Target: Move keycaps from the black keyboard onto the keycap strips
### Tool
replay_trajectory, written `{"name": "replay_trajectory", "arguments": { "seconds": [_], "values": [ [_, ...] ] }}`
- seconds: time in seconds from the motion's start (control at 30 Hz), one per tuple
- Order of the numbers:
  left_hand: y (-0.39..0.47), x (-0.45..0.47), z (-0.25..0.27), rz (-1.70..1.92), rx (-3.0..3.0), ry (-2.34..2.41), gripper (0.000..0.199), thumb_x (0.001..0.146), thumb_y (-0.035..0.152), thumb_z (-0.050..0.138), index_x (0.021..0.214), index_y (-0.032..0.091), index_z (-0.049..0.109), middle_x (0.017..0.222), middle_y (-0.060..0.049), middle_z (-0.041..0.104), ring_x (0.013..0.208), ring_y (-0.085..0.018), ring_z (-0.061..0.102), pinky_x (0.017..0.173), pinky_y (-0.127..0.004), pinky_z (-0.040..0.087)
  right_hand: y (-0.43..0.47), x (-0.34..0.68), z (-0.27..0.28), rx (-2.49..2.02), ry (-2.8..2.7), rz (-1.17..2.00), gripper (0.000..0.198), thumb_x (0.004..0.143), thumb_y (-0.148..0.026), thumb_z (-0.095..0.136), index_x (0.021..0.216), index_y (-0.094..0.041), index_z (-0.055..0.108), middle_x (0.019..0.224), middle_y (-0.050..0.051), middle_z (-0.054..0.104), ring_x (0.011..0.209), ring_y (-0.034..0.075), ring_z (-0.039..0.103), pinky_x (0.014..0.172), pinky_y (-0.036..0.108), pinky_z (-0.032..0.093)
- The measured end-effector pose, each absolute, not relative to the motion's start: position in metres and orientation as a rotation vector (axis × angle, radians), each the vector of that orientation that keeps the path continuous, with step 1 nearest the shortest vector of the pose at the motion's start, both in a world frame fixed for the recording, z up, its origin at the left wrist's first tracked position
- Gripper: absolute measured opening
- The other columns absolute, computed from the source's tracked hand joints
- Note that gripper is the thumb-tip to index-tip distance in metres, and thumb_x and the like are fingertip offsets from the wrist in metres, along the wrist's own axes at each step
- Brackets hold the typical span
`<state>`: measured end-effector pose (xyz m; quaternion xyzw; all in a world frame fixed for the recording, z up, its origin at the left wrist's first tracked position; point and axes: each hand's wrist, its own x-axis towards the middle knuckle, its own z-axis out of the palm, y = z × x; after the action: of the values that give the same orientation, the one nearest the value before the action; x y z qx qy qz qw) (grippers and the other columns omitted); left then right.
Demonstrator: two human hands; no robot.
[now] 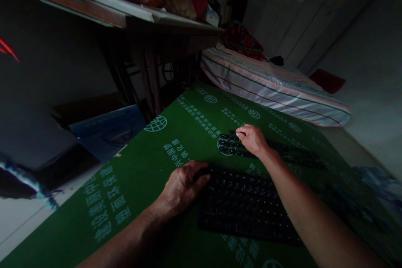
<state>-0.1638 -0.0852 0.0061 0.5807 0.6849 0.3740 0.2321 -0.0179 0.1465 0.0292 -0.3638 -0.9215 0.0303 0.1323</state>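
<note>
- Keyboard [238, 205]: dark, lying flat on the green printed tabletop [144, 155], between the two forearms; its right-hand part passes behind the right forearm.
- Small dark pieces [234, 146]: probably keycaps, set out in rough rows on the tabletop beyond the keyboard and apart from it; the rows run on past the right wrist.
- Progress, as judged from the layout: a good number of pieces already stand off the keyboard, in rows. Pale specks dot the keyboard's face, but the light is too dim to tell how many keys it bears, so what is left cannot be counted.
- Left hand [186, 180]: fingers curled, thumb slightly apart from the forefinger, at the keyboard's far left corner; whether it grips or merely steadies cannot be told.
- Right hand [253, 139]: thumb and forefinger nearly together at a piece at the left end of the farthest row; whether it is held or only touched is unclear.
</note>
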Motion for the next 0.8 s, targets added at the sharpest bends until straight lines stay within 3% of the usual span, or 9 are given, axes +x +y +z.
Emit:
{"name": "replay_trajectory", "arguments": {
  "seconds": [0.57,0.8],
  "values": [
    [-0.085,-0.164,0.006,0.988,1.568,1.893,0.032,0.084,0.034,0.047,0.108,0.017,0.06,0.104,-0.006,0.066,0.092,-0.018,0.064,0.083,-0.032,0.051,0.174,-0.049,0.026,-1.114,-2.887,0.057,0.025,0.082,-0.03,0.059,0.102,-0.022,0.07,0.103,0.006,0.069,0.096,0.018,0.062,0.083,0.025,0.044],
    [-0.086,-0.165,0.004,0.999,1.585,1.882,0.032,0.084,0.033,0.046,0.108,0.017,0.06,0.103,-0.006,0.066,0.092,-0.018,0.063,0.083,-0.032,0.051,0.178,-0.054,0.022,-1.123,-2.916,0.056,0.019,0.08,-0.028,0.062,0.096,-0.024,0.072,0.102,0.005,0.07,0.097,0.018,0.062,0.083,0.025,0.045]
  ]
}}
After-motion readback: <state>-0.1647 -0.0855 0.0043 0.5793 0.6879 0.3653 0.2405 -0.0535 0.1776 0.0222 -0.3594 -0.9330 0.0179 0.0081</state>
